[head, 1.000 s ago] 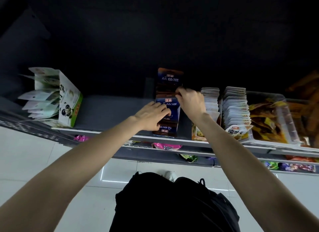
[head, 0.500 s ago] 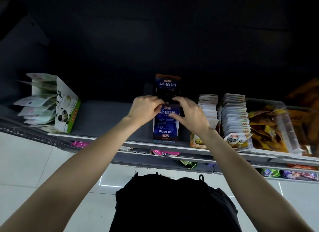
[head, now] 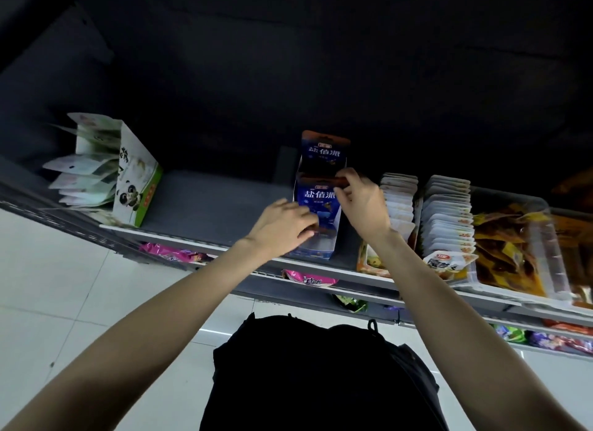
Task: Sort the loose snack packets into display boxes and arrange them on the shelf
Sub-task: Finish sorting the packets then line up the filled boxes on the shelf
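A blue display box stands on the grey shelf, with blue snack packets upright inside it. My right hand pinches the top edge of the front blue packet in the box. My left hand lies against the box's left front side with its fingers curled over the packets. The lower part of the box front is partly hidden by my left hand.
A white and green panda box of pale packets stands at the shelf's left. Right of the blue box stand rows of white packets and a clear bin of orange snacks. Pink packets lie on lower shelves.
My right hand moved from the box's right side up to the top edge of the front packet. My left hand slid lower, down the box's left front.
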Tool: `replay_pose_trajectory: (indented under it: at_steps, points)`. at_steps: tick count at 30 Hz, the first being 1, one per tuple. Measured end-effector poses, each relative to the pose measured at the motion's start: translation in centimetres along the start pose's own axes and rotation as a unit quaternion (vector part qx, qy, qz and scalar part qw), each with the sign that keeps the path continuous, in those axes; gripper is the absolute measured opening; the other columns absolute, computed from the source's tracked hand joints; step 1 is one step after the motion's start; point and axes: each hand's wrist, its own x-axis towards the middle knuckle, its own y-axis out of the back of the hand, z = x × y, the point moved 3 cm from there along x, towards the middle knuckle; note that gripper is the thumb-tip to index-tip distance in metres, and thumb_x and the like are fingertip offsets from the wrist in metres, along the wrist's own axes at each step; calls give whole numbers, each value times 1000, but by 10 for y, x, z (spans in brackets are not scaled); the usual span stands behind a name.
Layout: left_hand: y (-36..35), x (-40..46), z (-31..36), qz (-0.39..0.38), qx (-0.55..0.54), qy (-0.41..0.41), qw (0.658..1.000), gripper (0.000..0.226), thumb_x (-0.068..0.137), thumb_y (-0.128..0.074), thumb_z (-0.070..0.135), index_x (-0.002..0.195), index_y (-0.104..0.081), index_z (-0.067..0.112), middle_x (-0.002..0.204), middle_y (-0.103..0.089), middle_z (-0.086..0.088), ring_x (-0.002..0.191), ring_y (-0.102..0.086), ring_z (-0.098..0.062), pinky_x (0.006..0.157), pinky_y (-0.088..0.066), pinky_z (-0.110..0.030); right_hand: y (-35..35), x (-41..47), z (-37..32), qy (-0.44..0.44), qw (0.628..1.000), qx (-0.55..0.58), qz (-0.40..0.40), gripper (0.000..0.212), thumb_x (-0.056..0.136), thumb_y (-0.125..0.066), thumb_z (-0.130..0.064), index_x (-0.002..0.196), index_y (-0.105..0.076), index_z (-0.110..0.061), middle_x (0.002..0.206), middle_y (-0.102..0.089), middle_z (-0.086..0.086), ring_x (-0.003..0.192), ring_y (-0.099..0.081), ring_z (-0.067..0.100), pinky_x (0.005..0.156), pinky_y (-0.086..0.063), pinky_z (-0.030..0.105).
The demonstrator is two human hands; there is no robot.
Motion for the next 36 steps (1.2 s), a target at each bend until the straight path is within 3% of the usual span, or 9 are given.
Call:
replay_pose_trajectory:
  at_steps: [5, 10, 13, 16, 21, 23, 26, 30, 36]
  points:
    - [22, 34, -27, 136, -9, 104, 985, 14, 78, -74, 27, 88, -70, 18, 79, -70, 0, 75, -66, -23, 71, -47, -30, 14, -6, 4, -54, 993, 105, 14, 21, 96, -51, -15, 114, -57, -7, 94, -68, 10, 81, -67, 18, 67, -55, 30]
    - [18, 42, -25, 139, -43, 151, 978, 54, 69, -79, 34, 116, -57, 17, 118, -55, -11, 104, -54, -31, 85, -46, -41, 21, -19, 2, -63, 994, 93, 17, 27, 95, -52, -15, 121, -54, -6, 105, -65, 12, 85, -62, 12, 69, -47, 19]
    - [11, 32, -26, 154, -67, 135, 977, 77, 70, -78, 33, 135, -42, 15, 138, -39, -15, 117, -46, -32, 95, -45, -45, 14, -19, 4, -41, 997, 52, -41, 49, 89, -61, -15, 135, -44, -13, 122, -53, 13, 104, -56, 18, 85, -50, 30]
    - [8, 26, -31, 120, -39, 118, 985, 92, 72, -74, 38, 146, -25, 15, 153, -16, -13, 131, -32, -33, 105, -36, -46, 5, -16, 3, -25, 996, -20, -87, 62, 86, -64, -22, 142, -37, -18, 136, -42, 14, 123, -44, 30, 97, -43, 41]
    - [0, 26, -30, -11, -11, 84, 996, 93, 83, -65, 43, 150, -7, 16, 158, -5, -1, 145, -3, -17, 117, -8, -46, 4, -4, 0, -44, 998, 6, -40, 38, 90, -60, -22, 125, -51, -10, 128, -49, 10, 117, -48, 28, 89, -47, 38]
    - [1, 28, -30, -6, -14, 93, 996, 85, 85, -62, 41, 150, -13, 17, 158, -8, -1, 145, -7, -18, 117, -11, -47, 8, 1, 1, -49, 999, 11, -16, 28, 92, -56, -18, 118, -53, -8, 120, -54, 10, 110, -53, 27, 80, -50, 36]
    - [12, 31, -29, 79, -11, 93, 992, 73, 79, -68, 30, 141, -35, 13, 152, -26, -9, 126, -42, -29, 105, -35, -44, 10, 11, 1, -41, 999, 4, 2, 26, 91, -56, -12, 116, -54, -7, 114, -59, 11, 101, -59, 29, 70, -50, 33]
    - [18, 23, -21, 191, 18, 21, 981, 49, 74, -72, 16, 119, -53, 11, 120, -55, -9, 102, -55, -25, 87, -45, -36, 10, 24, -1, -29, 999, -25, 33, 16, 89, -59, -13, 103, -66, -8, 93, -68, 13, 80, -65, 32, 61, -43, 27]
    - [8, 35, -23, 12, 44, 101, 994, 73, 85, -61, 37, 145, -29, 10, 141, -42, -10, 127, -39, -26, 106, -30, -36, 7, 32, 2, -110, 992, 30, 45, 12, 89, -59, -11, 99, -66, -9, 93, -69, 9, 81, -66, 26, 69, -54, 36]
